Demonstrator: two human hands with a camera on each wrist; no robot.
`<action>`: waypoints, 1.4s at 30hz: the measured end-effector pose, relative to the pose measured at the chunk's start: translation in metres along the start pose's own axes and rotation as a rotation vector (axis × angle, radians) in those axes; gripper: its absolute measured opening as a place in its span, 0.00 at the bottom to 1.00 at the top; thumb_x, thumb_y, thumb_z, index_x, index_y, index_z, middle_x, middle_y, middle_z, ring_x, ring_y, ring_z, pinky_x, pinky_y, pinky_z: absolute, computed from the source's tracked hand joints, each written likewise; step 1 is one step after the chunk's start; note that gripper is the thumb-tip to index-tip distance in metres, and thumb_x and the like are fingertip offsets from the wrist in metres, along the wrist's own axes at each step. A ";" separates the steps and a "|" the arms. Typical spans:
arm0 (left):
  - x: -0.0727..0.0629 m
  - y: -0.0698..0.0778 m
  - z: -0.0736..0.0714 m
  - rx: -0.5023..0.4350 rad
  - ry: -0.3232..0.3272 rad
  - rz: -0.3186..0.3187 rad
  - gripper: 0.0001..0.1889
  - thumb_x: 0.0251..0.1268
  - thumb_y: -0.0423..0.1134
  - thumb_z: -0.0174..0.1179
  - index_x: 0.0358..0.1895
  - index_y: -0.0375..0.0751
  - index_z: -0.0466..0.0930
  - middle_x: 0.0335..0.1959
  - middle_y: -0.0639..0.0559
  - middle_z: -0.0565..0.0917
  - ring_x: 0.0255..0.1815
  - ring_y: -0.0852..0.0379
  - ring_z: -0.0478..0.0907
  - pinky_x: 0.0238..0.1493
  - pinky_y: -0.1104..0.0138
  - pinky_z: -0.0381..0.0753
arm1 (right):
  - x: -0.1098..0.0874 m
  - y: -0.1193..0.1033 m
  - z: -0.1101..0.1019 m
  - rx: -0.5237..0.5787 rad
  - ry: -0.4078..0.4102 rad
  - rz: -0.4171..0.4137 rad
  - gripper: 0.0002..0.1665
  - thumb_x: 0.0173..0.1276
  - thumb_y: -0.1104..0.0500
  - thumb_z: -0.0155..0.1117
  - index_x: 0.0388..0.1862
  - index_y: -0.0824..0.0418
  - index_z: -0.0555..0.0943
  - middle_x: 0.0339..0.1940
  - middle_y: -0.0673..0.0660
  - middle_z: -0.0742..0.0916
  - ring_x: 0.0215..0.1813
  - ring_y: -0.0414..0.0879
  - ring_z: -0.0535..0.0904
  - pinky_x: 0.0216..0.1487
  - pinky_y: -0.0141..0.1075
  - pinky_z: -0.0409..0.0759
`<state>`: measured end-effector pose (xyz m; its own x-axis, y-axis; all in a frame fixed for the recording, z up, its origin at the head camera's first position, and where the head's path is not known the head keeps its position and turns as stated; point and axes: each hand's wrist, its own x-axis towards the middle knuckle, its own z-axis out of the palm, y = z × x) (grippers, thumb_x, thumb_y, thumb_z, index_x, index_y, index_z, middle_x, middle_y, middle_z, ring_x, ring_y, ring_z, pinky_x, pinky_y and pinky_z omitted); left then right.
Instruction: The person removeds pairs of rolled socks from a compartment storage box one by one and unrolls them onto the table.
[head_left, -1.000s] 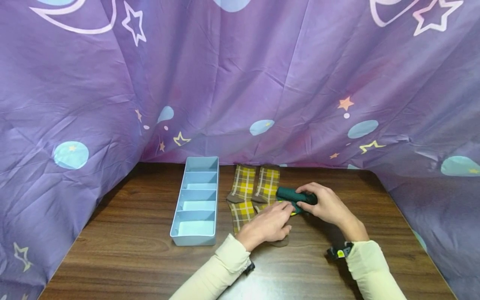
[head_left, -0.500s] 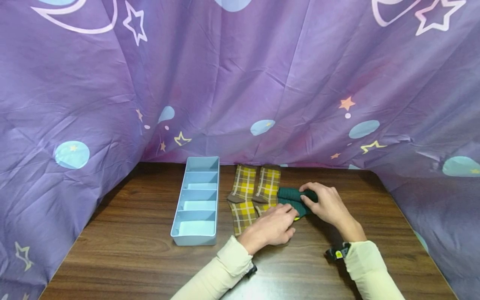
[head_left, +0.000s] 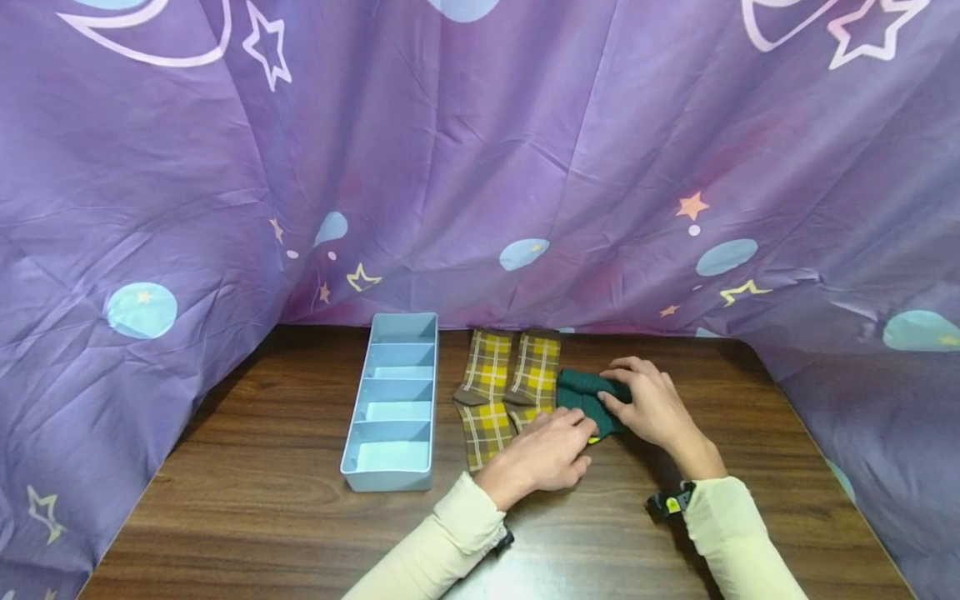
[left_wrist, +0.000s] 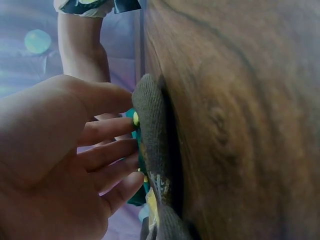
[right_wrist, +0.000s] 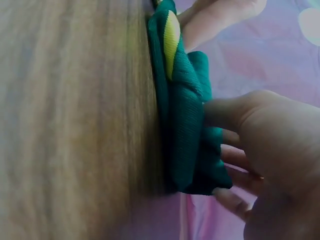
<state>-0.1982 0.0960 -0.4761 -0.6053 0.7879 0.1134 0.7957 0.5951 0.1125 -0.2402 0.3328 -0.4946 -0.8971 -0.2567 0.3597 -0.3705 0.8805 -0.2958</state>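
Dark green socks with a yellow patch lie bunched and partly folded on the table. My right hand pinches their right part, thumb on the near face and fingers behind, as the right wrist view shows on the green cloth. The left hand rests its loosely bent fingertips on their near left edge, palm over a plaid sock. Two yellow-and-brown plaid socks, one on the left and one on the right, lie flat beside them. A brown sock toe sits below the left thumb in the left wrist view.
Left of the socks stands a light blue box with several compartments in a row. The wooden table ends at a purple curtain behind and at both sides.
The green socks have gone from a rolled shape to a flatter, wider spread. My right hand has shifted slightly up and right; the left fingertips have slid a little right.
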 end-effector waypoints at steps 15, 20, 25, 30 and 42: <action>0.000 0.002 0.000 0.010 0.015 0.019 0.16 0.77 0.49 0.65 0.62 0.50 0.82 0.55 0.56 0.84 0.51 0.56 0.82 0.55 0.66 0.83 | 0.007 0.001 0.005 0.024 0.044 0.031 0.17 0.67 0.60 0.80 0.53 0.59 0.89 0.56 0.61 0.89 0.59 0.63 0.85 0.49 0.56 0.74; 0.001 0.001 0.002 0.000 0.038 0.029 0.16 0.77 0.48 0.65 0.62 0.50 0.81 0.56 0.56 0.83 0.51 0.55 0.82 0.54 0.66 0.83 | 0.006 0.003 0.005 0.031 0.067 0.033 0.20 0.64 0.62 0.81 0.55 0.61 0.89 0.56 0.62 0.89 0.59 0.64 0.85 0.53 0.60 0.80; 0.001 0.001 0.004 -0.010 0.059 0.030 0.16 0.76 0.47 0.66 0.61 0.50 0.80 0.55 0.56 0.82 0.49 0.56 0.80 0.51 0.67 0.82 | 0.008 0.006 0.004 0.054 0.125 0.045 0.27 0.65 0.63 0.80 0.62 0.57 0.85 0.56 0.61 0.87 0.54 0.61 0.87 0.50 0.60 0.85; 0.002 0.001 0.005 -0.020 0.064 0.029 0.16 0.75 0.48 0.67 0.60 0.50 0.80 0.53 0.56 0.82 0.48 0.56 0.79 0.48 0.68 0.81 | 0.013 0.007 0.003 0.033 0.117 0.066 0.18 0.70 0.60 0.77 0.57 0.51 0.86 0.56 0.59 0.87 0.53 0.61 0.87 0.45 0.62 0.85; 0.000 0.003 0.005 0.013 0.056 0.043 0.15 0.75 0.49 0.67 0.59 0.51 0.81 0.54 0.56 0.82 0.50 0.56 0.81 0.57 0.67 0.81 | 0.025 0.010 0.009 -0.011 0.007 0.086 0.25 0.69 0.58 0.77 0.63 0.61 0.87 0.62 0.63 0.86 0.65 0.64 0.81 0.58 0.64 0.83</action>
<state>-0.1954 0.0989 -0.4810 -0.5708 0.8027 0.1729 0.8208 0.5634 0.0940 -0.2684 0.3312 -0.4962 -0.9235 -0.1774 0.3401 -0.2899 0.9034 -0.3159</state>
